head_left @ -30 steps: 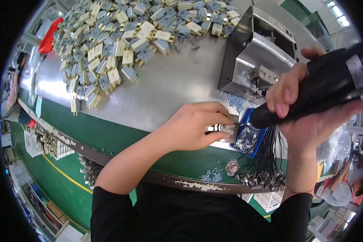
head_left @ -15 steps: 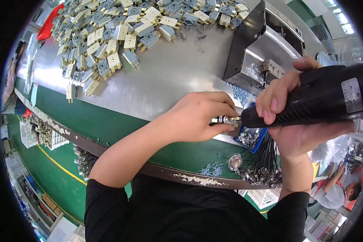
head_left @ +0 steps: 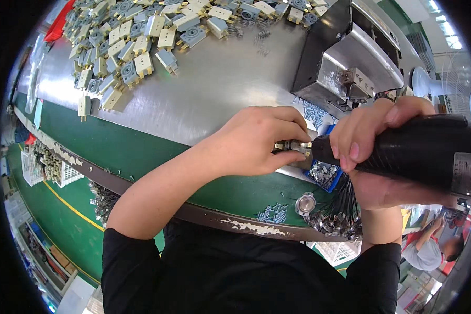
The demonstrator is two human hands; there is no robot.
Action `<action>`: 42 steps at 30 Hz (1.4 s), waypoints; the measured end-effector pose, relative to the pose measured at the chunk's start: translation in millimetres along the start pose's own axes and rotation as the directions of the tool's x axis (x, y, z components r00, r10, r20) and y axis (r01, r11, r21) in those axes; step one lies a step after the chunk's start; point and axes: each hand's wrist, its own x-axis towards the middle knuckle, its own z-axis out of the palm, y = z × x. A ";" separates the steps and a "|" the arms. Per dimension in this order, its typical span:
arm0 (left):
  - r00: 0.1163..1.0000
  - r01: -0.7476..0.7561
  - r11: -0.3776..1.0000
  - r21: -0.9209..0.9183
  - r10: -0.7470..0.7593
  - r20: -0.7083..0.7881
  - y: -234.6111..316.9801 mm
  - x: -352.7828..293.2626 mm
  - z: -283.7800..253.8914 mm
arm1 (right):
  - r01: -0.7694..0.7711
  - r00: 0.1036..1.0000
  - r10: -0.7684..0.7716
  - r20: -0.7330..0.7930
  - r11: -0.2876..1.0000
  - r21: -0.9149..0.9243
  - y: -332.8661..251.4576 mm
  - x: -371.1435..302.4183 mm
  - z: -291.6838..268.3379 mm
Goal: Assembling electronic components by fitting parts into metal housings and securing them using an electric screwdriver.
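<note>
Left hand (head_left: 259,141): pinching metal fitting (head_left: 294,146) | right hand (head_left: 365,135): gripping black driver (head_left: 416,153) | blue tray (head_left: 329,187): metal pieces (head_left: 323,171)

Pale glare streaks the metal tabletop (head_left: 214,78) amid fisheye distortion.

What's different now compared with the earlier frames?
The right hand has swung the rear of the black power tool toward the person and brought its nose closer to the small part. Nothing was taken or let go. The left hand still pinches that part; the grey-and-cream blocks look undisturbed.
</note>
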 end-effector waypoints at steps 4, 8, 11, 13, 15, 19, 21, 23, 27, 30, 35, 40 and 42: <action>0.999 0.028 1.000 -0.004 -0.028 0.018 7.0 1.0 -3.0 | 0.000 1.000 0.000 0.017 1.000 0.001 -5.6 1.2 2.6; 0.999 0.052 0.999 -0.010 -0.051 0.019 7.3 -0.5 -4.5 | -0.001 0.999 0.001 0.037 1.000 0.010 -8.9 5.0 3.8; 1.000 0.025 0.999 -0.020 -0.024 0.020 9.4 2.6 -4.5 | 0.061 0.992 -0.069 0.101 0.995 0.080 -28.9 11.8 2.4; 1.000 -0.008 1.000 -0.004 0.008 0.001 14.4 8.0 -7.0 | 0.241 0.927 -0.303 0.220 0.933 0.269 -28.6 36.1 -41.4; 1.000 -0.024 1.000 -0.015 0.024 0.007 17.9 16.1 -10.0 | 0.283 0.952 -0.289 0.099 0.957 0.068 -49.3 43.5 -62.2; 1.000 -0.008 1.000 -0.028 0.008 0.016 21.8 27.6 -10.5 | 0.193 0.893 -0.215 -0.395 0.977 -0.096 -48.1 64.4 -83.0; 0.999 0.046 0.999 -0.022 -0.045 0.031 26.0 32.8 -12.7 | 0.217 0.881 -0.219 -0.419 0.975 -0.054 -46.7 74.6 -88.9; 0.997 0.061 0.998 -0.015 -0.061 0.039 30.0 37.3 -11.9 | 0.186 0.858 -0.220 -0.464 0.975 -0.118 -45.9 81.0 -88.5; 0.995 0.096 0.995 -0.014 -0.095 0.040 33.3 46.1 -10.5 | 0.181 0.880 -0.197 -0.432 0.980 -0.080 -44.3 87.3 -95.5; 0.994 0.107 0.994 -0.016 -0.106 0.038 32.8 49.4 -10.1 | 0.189 0.892 -0.191 -0.410 0.981 -0.044 -41.0 90.3 -97.7; 0.994 0.098 0.995 -0.002 -0.098 0.042 32.4 53.4 -10.0 | 0.188 0.893 -0.188 -0.409 0.981 -0.040 -40.2 93.4 -100.8; 0.994 0.100 0.995 0.003 -0.100 0.041 34.6 53.9 -11.3 | 0.153 0.888 -0.205 -0.412 0.976 -0.156 -45.9 93.5 -89.6; 0.994 0.102 0.995 -0.010 -0.102 0.040 36.2 52.8 -11.1 | 0.168 0.911 -0.192 -0.365 0.981 -0.097 -44.8 91.9 -90.6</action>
